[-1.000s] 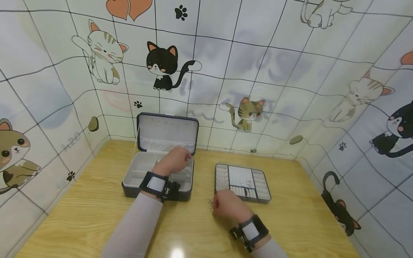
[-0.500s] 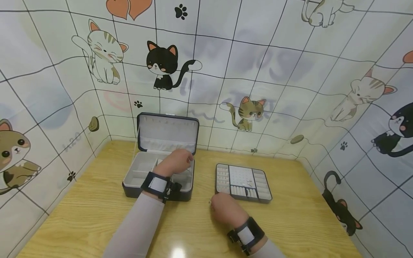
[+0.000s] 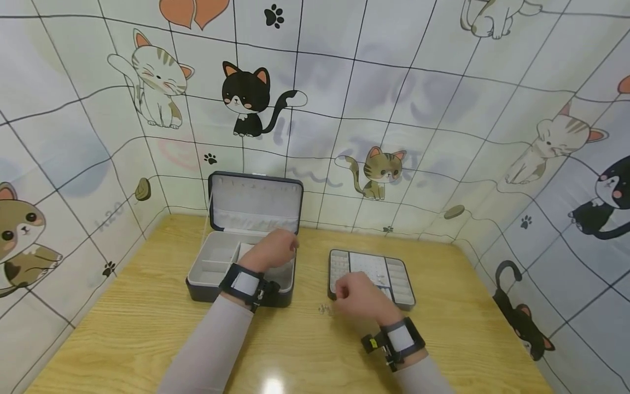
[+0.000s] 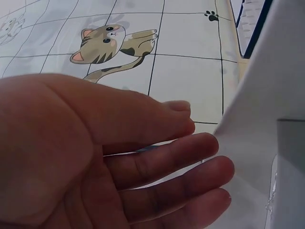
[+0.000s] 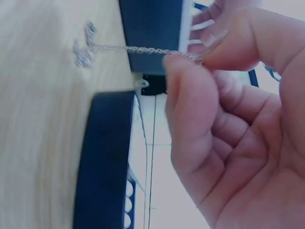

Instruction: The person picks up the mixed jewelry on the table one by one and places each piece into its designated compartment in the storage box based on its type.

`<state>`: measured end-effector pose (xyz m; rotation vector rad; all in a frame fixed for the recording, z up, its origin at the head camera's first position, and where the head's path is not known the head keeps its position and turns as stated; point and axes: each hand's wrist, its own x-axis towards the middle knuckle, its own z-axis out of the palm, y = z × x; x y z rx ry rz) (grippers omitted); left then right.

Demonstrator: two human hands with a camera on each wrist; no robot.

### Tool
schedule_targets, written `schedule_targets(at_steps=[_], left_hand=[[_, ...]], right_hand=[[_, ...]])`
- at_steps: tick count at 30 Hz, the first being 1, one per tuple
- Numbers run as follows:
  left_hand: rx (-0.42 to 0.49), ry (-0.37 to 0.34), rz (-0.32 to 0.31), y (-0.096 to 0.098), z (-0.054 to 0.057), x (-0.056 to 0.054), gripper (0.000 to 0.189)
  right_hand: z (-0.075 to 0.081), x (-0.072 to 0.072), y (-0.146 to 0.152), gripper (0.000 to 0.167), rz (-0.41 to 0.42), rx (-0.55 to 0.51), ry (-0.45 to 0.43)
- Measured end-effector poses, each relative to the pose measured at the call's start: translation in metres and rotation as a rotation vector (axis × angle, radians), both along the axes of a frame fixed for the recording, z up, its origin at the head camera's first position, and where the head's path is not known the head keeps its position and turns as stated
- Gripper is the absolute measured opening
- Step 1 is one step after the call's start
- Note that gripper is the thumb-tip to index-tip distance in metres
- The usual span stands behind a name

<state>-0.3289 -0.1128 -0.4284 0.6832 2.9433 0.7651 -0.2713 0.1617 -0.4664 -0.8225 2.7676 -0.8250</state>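
My right hand [image 3: 361, 295] pinches a thin silver chain [image 5: 152, 50] between thumb and forefinger. The chain stretches across to a sparkling silver bunch [image 5: 85, 52] at its far end, which shows in the head view as a small glittering spot on the table. Over the right compartments of the open jewelry box [image 3: 211, 273] is my left hand [image 3: 275, 249], its fingers loosely bent. The left wrist view shows thumb and forefinger close together and nothing visible in them. Just beyond my right hand lies a jewelry tray [image 3: 401, 284] with ring rolls and small sections, partly hidden by that hand.
The box's lid [image 3: 256, 202] stands raised against the cat-patterned backdrop [image 3: 315, 109]. Inside the box are divider walls and pale compartments. A wooden table [image 3: 123, 328] carries the box and the tray, with the backdrop along its back and sides.
My right hand first shifts slightly left, then lifts up and right from the table, drawing the chain out. The left hand slides a little to the right over the box.
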Motion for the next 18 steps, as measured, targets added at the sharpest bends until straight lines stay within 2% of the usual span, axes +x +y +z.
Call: schedule_targets(at_steps=[5, 10, 15, 18], left_hand=[[-0.007, 0.016, -0.013, 0.006, 0.0, 0.001, 0.017], [-0.005, 0.035, -0.026, 0.016, 0.006, 0.006, 0.011], [0.01, 0.036, -0.07, 0.029, 0.012, 0.015, 0.009], [0.008, 0.018, -0.091, 0.036, 0.013, 0.018, 0.013]], right_hand=[[0.007, -0.007, 0.014, 0.023, 0.007, -0.132, 0.002], [0.018, -0.005, 0.019, 0.021, 0.02, -0.286, -0.002], [0.029, -0.001, 0.021, 0.02, -0.01, -0.436, -0.039], [0.032, 0.001, 0.021, 0.015, -0.03, -0.539, -0.098]])
